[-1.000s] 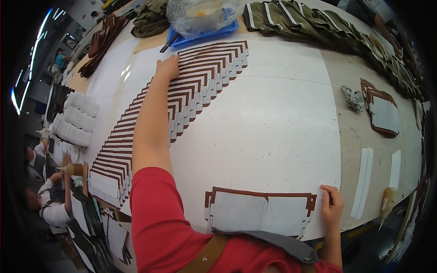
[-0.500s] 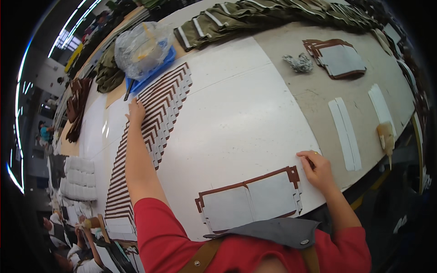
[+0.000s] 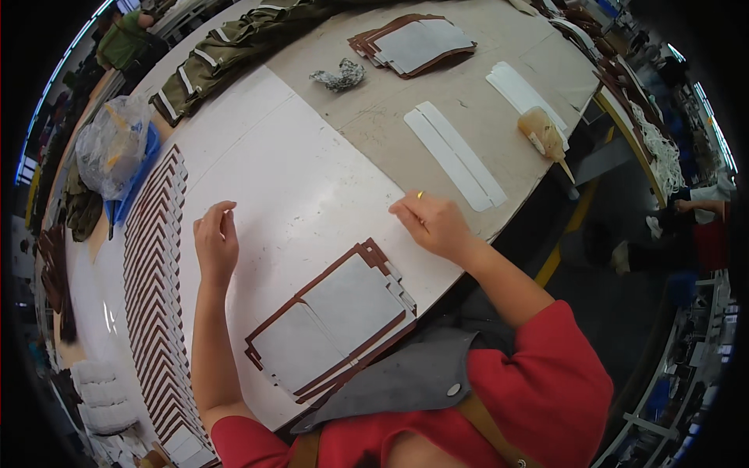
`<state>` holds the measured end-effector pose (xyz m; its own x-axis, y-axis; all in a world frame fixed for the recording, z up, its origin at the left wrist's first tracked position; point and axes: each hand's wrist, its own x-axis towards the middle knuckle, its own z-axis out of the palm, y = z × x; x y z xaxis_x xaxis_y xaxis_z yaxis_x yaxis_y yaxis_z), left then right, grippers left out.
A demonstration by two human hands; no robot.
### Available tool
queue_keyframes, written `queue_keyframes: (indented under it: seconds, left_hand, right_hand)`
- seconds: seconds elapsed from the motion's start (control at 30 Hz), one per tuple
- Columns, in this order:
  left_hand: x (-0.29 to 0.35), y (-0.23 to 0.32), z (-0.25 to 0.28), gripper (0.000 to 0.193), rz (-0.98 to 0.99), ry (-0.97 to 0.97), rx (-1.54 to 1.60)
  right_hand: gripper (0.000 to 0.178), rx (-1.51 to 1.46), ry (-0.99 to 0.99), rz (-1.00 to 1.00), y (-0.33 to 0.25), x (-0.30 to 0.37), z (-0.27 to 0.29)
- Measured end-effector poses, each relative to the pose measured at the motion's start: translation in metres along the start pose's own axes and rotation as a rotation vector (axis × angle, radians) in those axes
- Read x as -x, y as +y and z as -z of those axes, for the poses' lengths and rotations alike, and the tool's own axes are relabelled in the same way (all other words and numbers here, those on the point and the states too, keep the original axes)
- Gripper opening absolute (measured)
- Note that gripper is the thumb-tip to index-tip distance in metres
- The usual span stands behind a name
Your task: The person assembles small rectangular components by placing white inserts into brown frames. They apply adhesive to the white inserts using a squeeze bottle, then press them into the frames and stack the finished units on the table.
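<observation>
Left hand (image 3: pixel 216 243): hovering above a smooth white tabletop sheet (image 3: pixel 304 187), the fingers half curling and the thumb standing slightly apart, with nothing visible between them.
Right hand (image 3: pixel 433 226): hanging near the sheet's right border, wearing a gold-coloured ring (image 3: pixel 420 195), its fingers folding inward toward the thumb; whether they are pinching anything, I cannot tell.
Panel stack: a flat stack of white rectangular panels with brown borders (image 3: pixel 351 296) is lying aslant at the near table edge, below and between the hands, both of them staying clear of it.
Overlapping row: a long row of overlapping brown-and-white pieces (image 3: pixel 156 288) is running down the table's left side, beyond the left forearm.
Tray corner: a crumpled clear plastic bag (image 3: pixel 113 144) is resting on a blue plastic tray (image 3: pixel 148 168), near folded olive-green fabric with white strips (image 3: pixel 207 66).
Far side: a loose pile of pale panels with brown edges (image 3: pixel 425 47) is lying beside a crumpled silvery lump (image 3: pixel 341 76).
Right end: a translucent yellowish bottle with a pointed nozzle (image 3: pixel 542 132) is lying across long white strips (image 3: pixel 515 87).
</observation>
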<state>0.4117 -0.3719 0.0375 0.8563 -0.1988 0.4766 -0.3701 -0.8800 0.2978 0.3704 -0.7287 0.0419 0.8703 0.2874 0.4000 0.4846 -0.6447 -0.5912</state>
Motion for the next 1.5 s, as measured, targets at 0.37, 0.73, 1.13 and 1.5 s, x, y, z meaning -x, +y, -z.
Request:
queue_keyframes:
  seconds: [0.37,0.73,1.13,1.5]
  left_hand:
    - [0.026,0.109,0.021,0.031,0.035,-0.198,0.212]
    - [0.079,0.128,0.042,0.027,0.362,-0.261,0.527]
    - [0.082,0.148,0.032,0.045,0.849,-0.078,1.557]
    - [0.131,0.143,0.029,0.017,0.875,0.421,1.371]
  right_hand:
    - [0.016,0.712,-0.2,-0.302,0.064,-0.064,0.01]
    - [0.013,0.536,-0.263,-0.257,0.072,-0.094,0.023]
    - [0.005,-1.59,-0.096,-0.387,-0.098,-0.06,-0.014]
    - [0.034,-1.558,0.001,-0.407,-0.084,-0.025,-0.025]
